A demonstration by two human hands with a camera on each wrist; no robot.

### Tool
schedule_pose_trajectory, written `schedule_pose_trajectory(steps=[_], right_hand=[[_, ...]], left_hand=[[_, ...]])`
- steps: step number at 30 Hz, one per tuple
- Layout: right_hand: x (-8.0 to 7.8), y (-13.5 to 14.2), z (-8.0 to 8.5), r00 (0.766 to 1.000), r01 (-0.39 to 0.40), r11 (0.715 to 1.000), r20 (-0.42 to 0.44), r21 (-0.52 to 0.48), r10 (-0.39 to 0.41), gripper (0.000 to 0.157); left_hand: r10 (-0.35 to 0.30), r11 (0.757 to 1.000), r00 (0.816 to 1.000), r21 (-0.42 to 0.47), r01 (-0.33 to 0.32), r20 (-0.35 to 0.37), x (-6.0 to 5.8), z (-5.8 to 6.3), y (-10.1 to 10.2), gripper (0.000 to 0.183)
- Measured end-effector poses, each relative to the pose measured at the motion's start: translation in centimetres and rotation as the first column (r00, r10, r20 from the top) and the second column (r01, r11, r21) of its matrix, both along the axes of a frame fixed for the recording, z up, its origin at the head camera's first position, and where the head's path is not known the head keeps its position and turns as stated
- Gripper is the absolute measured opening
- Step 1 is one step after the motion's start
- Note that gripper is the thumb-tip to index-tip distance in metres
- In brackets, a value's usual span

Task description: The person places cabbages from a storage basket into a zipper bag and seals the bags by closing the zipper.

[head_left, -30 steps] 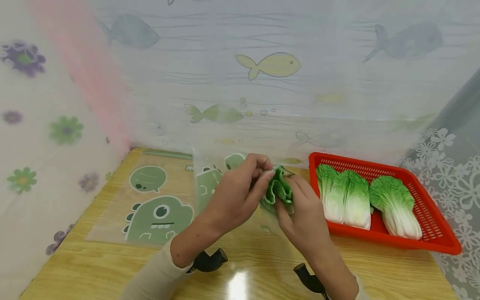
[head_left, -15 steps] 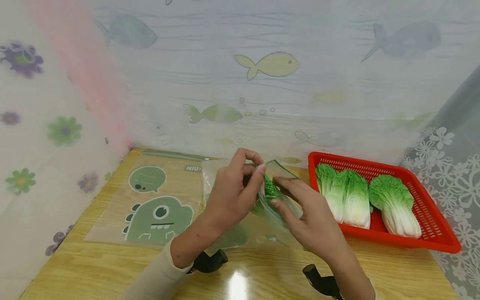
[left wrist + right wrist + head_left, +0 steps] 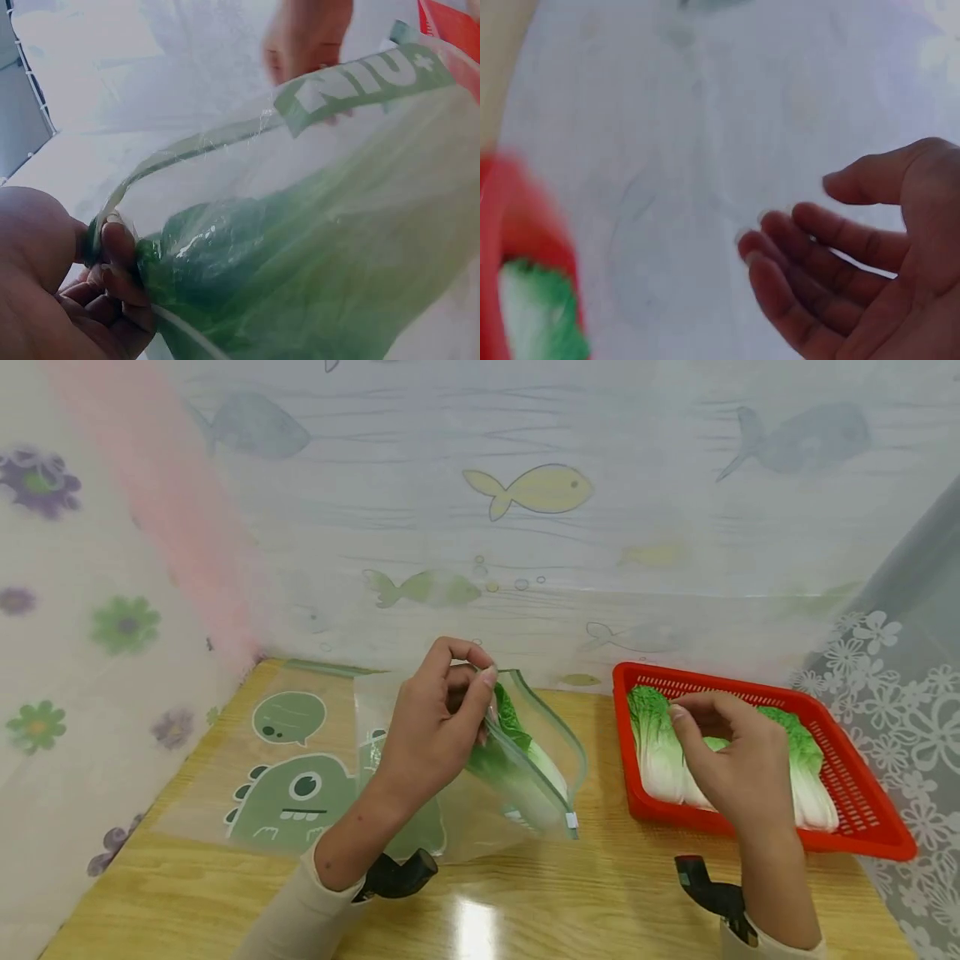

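My left hand (image 3: 431, 727) pinches the rim of a clear zip bag (image 3: 472, 839) with green trim and a "NIU+" label (image 3: 367, 82). The bag's mouth gapes to the right, with a white slider (image 3: 572, 820) at its near corner. Inside lies a Chinese cabbage (image 3: 550, 766), its leafy green end next to my left fingers. To the right, my right hand (image 3: 742, 760) is over the red basket (image 3: 873, 843) with loosely bent fingers and nothing in them. Chinese cabbages (image 3: 654, 747) lie in the basket, partly hidden behind that hand.
Another clear bag (image 3: 300, 789) with a green monster print lies flat on the wooden table (image 3: 540, 902) at the left. A fish-patterned curtain (image 3: 420, 510) hangs behind the table. Lacy grey fabric (image 3: 918, 710) borders the right side.
My right hand has let go of the bag's rim and moved right to the basket. The cabbage has sunk into the bag, whose mouth now spreads wider. My left hand has shifted slightly left.
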State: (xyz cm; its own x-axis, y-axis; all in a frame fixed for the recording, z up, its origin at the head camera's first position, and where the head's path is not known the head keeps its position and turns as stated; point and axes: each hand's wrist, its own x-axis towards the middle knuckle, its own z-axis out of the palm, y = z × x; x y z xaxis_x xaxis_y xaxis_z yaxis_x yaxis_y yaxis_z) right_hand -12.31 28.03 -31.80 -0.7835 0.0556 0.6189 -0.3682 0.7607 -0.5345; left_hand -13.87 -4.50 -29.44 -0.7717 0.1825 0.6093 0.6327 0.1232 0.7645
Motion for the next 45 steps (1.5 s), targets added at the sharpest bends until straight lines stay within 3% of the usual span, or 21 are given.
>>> schedule_pose_trajectory(steps=[3, 6, 7, 9, 11, 13, 14, 16, 19, 22, 29, 33, 36, 38, 41, 45], right_hand=[[-1.1, 3.5, -1.6, 0.970, 0.141, 0.987, 0.190, 0.081, -0.154, 0.025], [-2.1, 6.7, -3.1, 0.890, 0.188, 0.966, 0.384, 0.179, -0.244, 0.042], [-2.3, 7.7, -3.5, 0.852, 0.179, 0.960, 0.455, 0.215, -0.260, 0.049], [-2.9, 9.3, -4.1, 0.751, 0.132, 0.954, 0.601, 0.269, -0.274, 0.066], [-3.5, 10.5, -4.4, 0.641, 0.050, 0.957, 0.726, 0.286, -0.251, 0.080], [-3.8, 11.1, -4.7, 0.550, -0.016, 0.964, 0.808, 0.266, -0.213, 0.089], [-4.0, 11.3, -4.9, 0.517, -0.036, 0.967, 0.833, 0.251, -0.197, 0.093], [-4.1, 11.4, -5.0, 0.485, -0.061, 0.971, 0.857, 0.230, -0.172, 0.098], [-4.1, 11.3, -5.2, 0.471, -0.067, 0.973, 0.867, 0.222, -0.165, 0.100], [-4.0, 11.3, -5.2, 0.475, -0.060, 0.974, 0.864, 0.221, -0.167, 0.097], [-3.1, 11.8, -3.5, 0.531, -0.002, 0.948, 0.804, 0.318, -0.268, 0.086], [-1.8, 11.5, -1.7, 0.516, 0.028, 0.936, 0.797, 0.350, -0.313, 0.083], [-0.6, 11.1, -0.3, 0.492, 0.040, 0.928, 0.801, 0.370, -0.341, 0.090], [0.1, 10.9, 0.5, 0.492, 0.046, 0.923, 0.796, 0.381, -0.353, 0.095], [0.8, 10.8, 1.0, 0.529, 0.056, 0.922, 0.772, 0.384, -0.353, 0.101], [1.1, 10.2, 1.6, 0.605, 0.051, 0.945, 0.743, 0.322, -0.286, 0.105]], left_hand=[[0.015, 1.000, 1.000, -0.015, -0.015, 0.007, 0.0, -0.1, 0.0, 0.012], [0.015, 1.000, 1.000, -0.013, -0.015, 0.014, 0.2, -0.1, 0.0, 0.017], [0.011, 1.000, 1.000, -0.009, -0.010, 0.018, 0.3, 0.0, 0.1, 0.019], [0.000, 1.000, 1.000, -0.002, 0.000, 0.028, 0.4, 0.1, 0.2, 0.021], [-0.010, 1.000, 0.999, 0.002, 0.010, 0.040, 0.6, 0.1, 0.3, 0.022], [-0.014, 1.000, 0.999, 0.003, 0.014, 0.050, 0.7, 0.1, 0.4, 0.021], [-0.016, 1.000, 0.998, 0.004, 0.016, 0.054, 0.7, 0.1, 0.4, 0.021], [-0.016, 1.000, 0.998, 0.004, 0.016, 0.056, 0.8, 0.0, 0.4, 0.020], [-0.019, 1.000, 0.998, 0.008, 0.018, 0.054, 0.8, 0.1, 0.4, 0.017], [-0.028, 1.000, 0.999, 0.012, 0.027, 0.047, 0.8, 0.1, 0.5, 0.015], [-0.044, 0.999, 0.998, 0.010, 0.044, 0.054, 0.7, 0.0, 0.6, 0.012], [-0.051, 0.999, 0.997, 0.018, 0.050, 0.058, 0.4, -0.1, 0.5, 0.011], [-0.055, 0.998, 0.997, 0.029, 0.053, 0.054, 0.3, -0.1, 0.5, 0.011], [-0.058, 0.998, 0.997, 0.037, 0.056, 0.052, 0.2, -0.1, 0.4, 0.010], [-0.062, 0.997, 0.997, 0.045, 0.060, 0.054, 0.2, -0.1, 0.4, 0.010], [-0.069, 0.996, 0.996, 0.056, 0.066, 0.056, 0.1, -0.2, 0.3, 0.009]])
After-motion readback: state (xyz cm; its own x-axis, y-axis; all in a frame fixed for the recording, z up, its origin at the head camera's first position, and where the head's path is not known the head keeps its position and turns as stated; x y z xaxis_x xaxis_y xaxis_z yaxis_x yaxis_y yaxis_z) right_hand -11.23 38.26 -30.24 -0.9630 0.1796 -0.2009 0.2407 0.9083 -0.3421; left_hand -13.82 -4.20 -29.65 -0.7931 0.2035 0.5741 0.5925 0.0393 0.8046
